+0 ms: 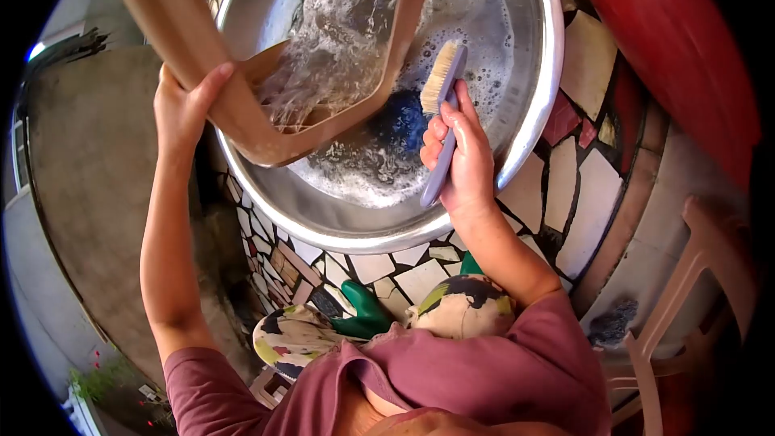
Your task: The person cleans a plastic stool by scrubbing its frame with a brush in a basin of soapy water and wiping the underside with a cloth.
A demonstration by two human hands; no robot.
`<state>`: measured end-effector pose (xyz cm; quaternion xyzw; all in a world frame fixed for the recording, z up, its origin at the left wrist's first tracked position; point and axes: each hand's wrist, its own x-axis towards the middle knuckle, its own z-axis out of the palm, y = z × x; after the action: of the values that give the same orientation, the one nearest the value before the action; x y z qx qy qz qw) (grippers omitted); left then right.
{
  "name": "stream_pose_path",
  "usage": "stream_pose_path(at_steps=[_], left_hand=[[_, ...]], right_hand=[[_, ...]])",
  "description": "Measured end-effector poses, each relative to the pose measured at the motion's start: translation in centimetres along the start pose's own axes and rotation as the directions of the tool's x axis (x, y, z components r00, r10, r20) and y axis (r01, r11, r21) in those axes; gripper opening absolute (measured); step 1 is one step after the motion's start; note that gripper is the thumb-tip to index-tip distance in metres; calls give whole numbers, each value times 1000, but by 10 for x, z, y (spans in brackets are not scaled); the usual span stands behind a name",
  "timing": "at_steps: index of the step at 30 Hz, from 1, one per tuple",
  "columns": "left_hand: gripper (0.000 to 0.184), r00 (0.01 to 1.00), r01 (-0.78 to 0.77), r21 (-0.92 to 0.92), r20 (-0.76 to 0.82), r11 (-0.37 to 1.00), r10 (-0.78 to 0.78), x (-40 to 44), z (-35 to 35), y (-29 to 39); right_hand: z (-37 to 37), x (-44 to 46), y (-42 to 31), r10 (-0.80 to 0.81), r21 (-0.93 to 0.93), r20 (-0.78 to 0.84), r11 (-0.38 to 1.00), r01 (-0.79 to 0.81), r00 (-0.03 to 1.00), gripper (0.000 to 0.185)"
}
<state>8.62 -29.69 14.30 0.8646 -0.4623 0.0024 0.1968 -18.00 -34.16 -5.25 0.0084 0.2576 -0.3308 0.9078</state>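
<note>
My left hand [187,102] is closed around the edge of a tan plastic stool [257,131], tilted over a wide metal basin [550,81]. Part of the stool runs out of view at the top. Water splashes and streams within its frame, down to the foamy, soapy water [483,32] in the basin. In my right hand [467,149] is a scrub brush [457,69] with a blue-grey handle. Its pale bristles face left, held above the water and apart from the stool. Something dark blue [404,125] shows in the water, too blurred to name.
The basin stands on broken-tile paving [404,278]. A large red object [686,48] rises at the upper right. Another plastic chair [674,291] stands at the lower right, near a dark scouring pad [613,321]. Green boots [361,311] are below the basin. A brownish surface [97,169] lies left.
</note>
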Motion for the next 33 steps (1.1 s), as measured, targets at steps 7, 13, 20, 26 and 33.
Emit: stream_pose_path(at_steps=[7, 13, 20, 26, 33], left_hand=[[68, 989, 130, -104, -54, 986, -136, -11, -27, -7], [60, 908, 364, -539, 21, 760, -419, -25, -29, -63], [54, 922, 201, -677, -114, 708, -371, -78, -3, -79], [67, 997, 15, -545, -58, 838, -55, -149, -7, -78], [68, 915, -226, -825, 3, 518, 403, -175, 3, -102]], right_hand=[[-2, 2, 4, 72, -15, 40, 997, -71, 997, 65], [-2, 7, 14, 74, -70, -3, 995, -74, 997, 65], [4, 0, 25, -9, -374, 28, 927, 19, 1000, 69], [32, -46, 28, 10, -955, 34, 295, 29, 999, 72], [61, -93, 28, 214, -790, -219, -612, -44, 952, 68]])
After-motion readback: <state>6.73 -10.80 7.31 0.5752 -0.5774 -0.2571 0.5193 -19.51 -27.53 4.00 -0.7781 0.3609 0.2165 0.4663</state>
